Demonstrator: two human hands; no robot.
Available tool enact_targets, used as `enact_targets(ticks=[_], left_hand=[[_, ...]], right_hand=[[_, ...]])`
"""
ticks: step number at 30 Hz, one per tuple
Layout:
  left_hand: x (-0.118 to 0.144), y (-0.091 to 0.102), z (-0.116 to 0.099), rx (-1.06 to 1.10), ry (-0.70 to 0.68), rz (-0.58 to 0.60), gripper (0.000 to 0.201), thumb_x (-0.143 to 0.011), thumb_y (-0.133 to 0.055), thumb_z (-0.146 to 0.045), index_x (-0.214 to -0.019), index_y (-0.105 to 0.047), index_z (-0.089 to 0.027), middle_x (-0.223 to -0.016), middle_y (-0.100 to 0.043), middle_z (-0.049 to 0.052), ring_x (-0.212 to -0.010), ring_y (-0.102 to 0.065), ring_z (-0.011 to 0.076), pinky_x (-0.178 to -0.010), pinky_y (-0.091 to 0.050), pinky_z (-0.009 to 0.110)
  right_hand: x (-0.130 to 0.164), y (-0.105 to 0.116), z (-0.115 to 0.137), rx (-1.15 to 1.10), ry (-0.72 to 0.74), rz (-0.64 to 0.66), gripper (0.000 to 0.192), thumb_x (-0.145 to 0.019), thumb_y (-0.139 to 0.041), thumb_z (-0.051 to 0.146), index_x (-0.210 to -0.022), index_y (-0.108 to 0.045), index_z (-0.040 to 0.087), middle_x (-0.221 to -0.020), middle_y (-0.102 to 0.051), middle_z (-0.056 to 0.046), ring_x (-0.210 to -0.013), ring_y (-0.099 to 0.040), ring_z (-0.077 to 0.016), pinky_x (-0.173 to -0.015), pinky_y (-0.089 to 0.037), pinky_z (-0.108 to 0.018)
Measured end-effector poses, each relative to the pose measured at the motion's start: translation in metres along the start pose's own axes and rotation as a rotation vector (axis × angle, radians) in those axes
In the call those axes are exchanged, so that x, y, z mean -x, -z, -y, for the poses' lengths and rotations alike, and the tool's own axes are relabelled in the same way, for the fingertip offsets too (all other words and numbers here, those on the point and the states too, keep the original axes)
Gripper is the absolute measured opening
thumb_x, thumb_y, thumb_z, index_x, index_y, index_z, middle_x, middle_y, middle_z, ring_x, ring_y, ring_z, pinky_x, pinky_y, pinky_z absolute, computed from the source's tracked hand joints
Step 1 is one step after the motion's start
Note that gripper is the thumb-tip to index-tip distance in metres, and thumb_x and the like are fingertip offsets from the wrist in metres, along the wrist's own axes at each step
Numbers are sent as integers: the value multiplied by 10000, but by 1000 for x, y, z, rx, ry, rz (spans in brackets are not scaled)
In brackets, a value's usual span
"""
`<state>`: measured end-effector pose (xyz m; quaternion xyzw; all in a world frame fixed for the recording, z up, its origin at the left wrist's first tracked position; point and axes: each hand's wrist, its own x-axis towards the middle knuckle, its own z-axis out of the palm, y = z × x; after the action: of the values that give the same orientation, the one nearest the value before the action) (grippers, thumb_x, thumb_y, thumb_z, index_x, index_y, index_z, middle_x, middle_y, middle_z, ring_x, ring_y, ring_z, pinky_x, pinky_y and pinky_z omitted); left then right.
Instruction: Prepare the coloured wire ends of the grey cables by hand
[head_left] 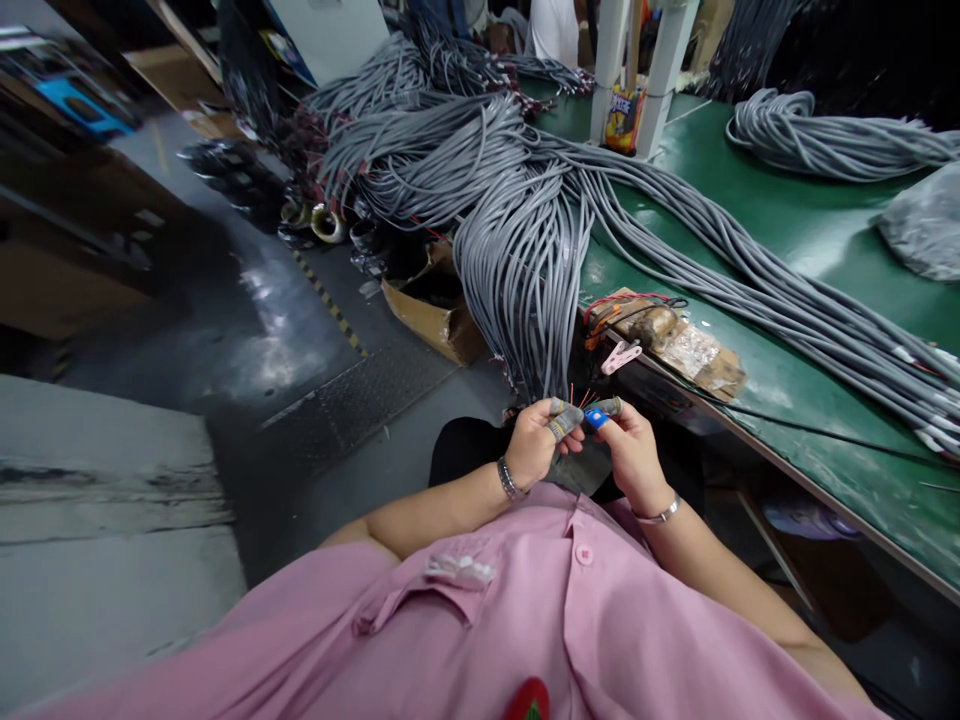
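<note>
In front of my lap, my left hand (536,440) is closed in a pinch, with grey finger covers on the thumb and a finger. Thin orange wires (582,398) stick up between my two hands. Close beside it, my right hand (634,448) pinches at the same wires; a blue wrap (596,418) covers its thumb tip, and a grey cover is on one finger. The exact grip on each wire is too small to tell. Just beyond the hands, a thick bundle of grey cables (521,270) hangs over the table edge, its lower ends near my fingers.
Grey cables run along the green table (697,210) to the right. On its edge lie a taped block (682,345) and a pink clip (621,357). Below the bundle sits an open cardboard box (442,325). A coiled cable bundle (840,140) and plastic bag (926,225) rest farther back.
</note>
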<state>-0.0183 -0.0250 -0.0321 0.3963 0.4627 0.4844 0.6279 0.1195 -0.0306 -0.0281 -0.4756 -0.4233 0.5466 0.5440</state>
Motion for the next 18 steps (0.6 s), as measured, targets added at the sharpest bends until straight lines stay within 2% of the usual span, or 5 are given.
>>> enact_targets(ticks=[18], left_hand=[[-7, -7, -13, 128, -33, -80, 223, -733, -683, -343, -788, -618, -138, -581, -645, 12, -433, -564, 90, -391, -334, 178]], right_hand=[[0, -8, 12, -60, -21, -63, 141, -732, -722, 322, -750, -682, 188, -637, -586, 23, -565, -453, -97, -537, -363, -244]])
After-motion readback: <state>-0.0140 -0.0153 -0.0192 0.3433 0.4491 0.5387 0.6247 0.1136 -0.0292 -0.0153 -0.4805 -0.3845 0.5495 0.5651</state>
